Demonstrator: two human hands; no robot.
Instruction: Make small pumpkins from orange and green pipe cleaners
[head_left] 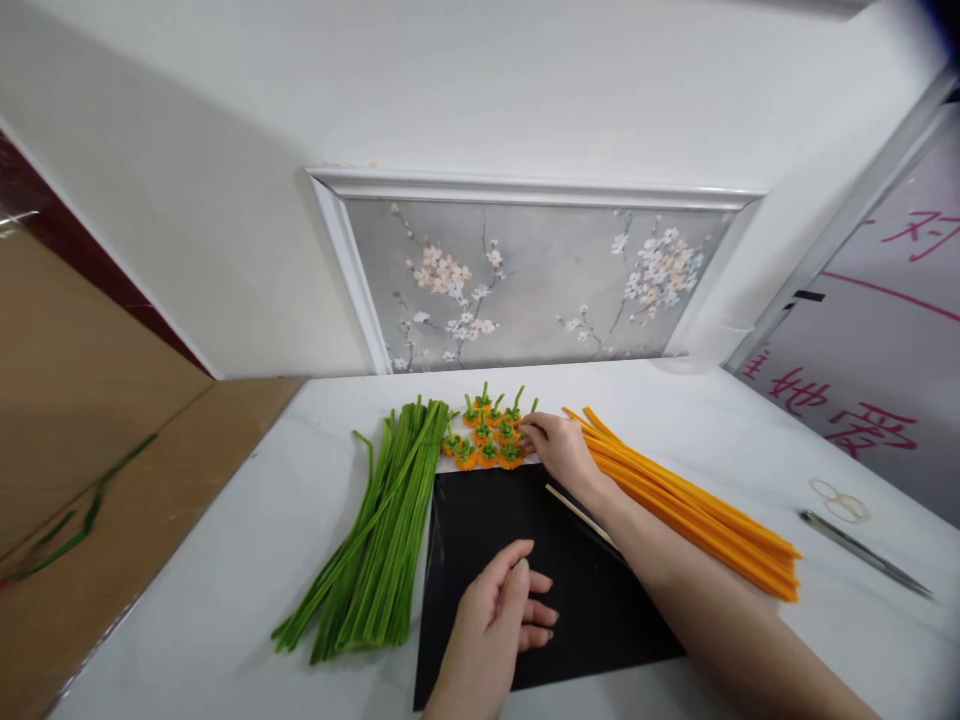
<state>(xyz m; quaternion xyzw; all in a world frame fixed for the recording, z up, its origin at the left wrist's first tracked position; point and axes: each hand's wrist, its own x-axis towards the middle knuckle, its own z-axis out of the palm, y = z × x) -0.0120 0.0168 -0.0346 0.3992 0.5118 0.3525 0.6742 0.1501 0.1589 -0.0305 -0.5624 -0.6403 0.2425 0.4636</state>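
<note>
My right hand (562,450) reaches to the back of the table, fingers pinched at the right end of a cluster of small orange pipe-cleaner pumpkins with green tops (487,430). A green stem pokes up just above those fingertips; the pumpkin they grip is mostly hidden. Over a black mat (480,530) hovers my left hand (499,615), fingers loosely apart and holding nothing. Beneath my right forearm lies a thin wooden stick (577,512), partly covered.
Green pipe cleaners (382,540) lie in a bundle left of the mat, orange pipe cleaners (690,500) to the right. Farther right are tweezers (866,553) and several rubber bands (840,500). Cardboard (165,480) borders the left side; a wall stands behind.
</note>
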